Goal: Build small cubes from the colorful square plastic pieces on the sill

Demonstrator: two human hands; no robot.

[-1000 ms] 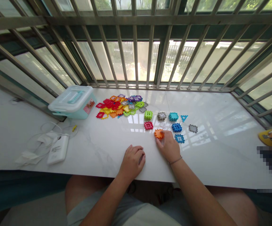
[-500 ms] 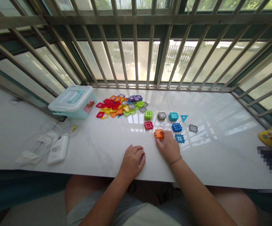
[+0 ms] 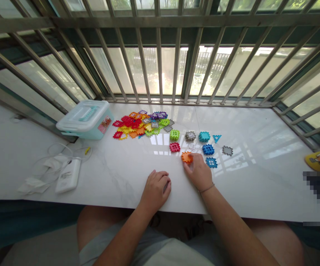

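My right hand (image 3: pixel 198 170) pinches an orange notched building tile (image 3: pixel 186 157) at its right side, down at the table. My left hand (image 3: pixel 156 187) rests near the front edge with its fingers curled in; whatever may be under them is hidden. Beyond my right hand stand small stacks of interlocking tiles: green (image 3: pixel 174 135), grey (image 3: pixel 190 136), turquoise (image 3: pixel 204 137) and blue (image 3: pixel 208 149). A red tile (image 3: pixel 174 147) and a white piece (image 3: pixel 192 147) lie just behind the orange one. A blue window tile (image 3: pixel 211 162) is right of my right hand.
A heap of mixed coloured tiles (image 3: pixel 132 123) lies at the back, beside a lidded turquoise box (image 3: pixel 85 120). A white power bank (image 3: pixel 68 176) with cables sits left. A blue triangle (image 3: pixel 217 138) and a grey frame tile (image 3: pixel 227 150) lie right. Metal bars (image 3: pixel 160 66) line the far edge.
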